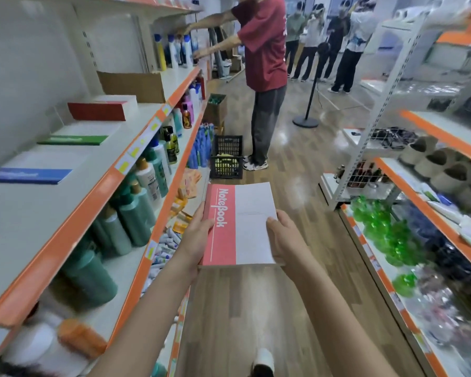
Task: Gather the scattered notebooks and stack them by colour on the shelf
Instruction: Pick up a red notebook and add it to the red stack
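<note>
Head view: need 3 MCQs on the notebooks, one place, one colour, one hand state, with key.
1. Where does the red notebook stack lie?
A. In the black crate
B. On the top shelf, beyond the green one
C. On the floor

2. What colour is the shelf notebook nearest the camera?
A. Blue
B. Yellow
C. Black

3. How is the held notebook carried?
A. Left hand alone
B. Tucked under an arm
C. Gripped by both hands

Key: 1 B, it sits on the top shelf past the green notebook. 2 A, the blue notebook lies closest. 3 C, the left hand holds its red edge and the right hand its white edge.
</note>
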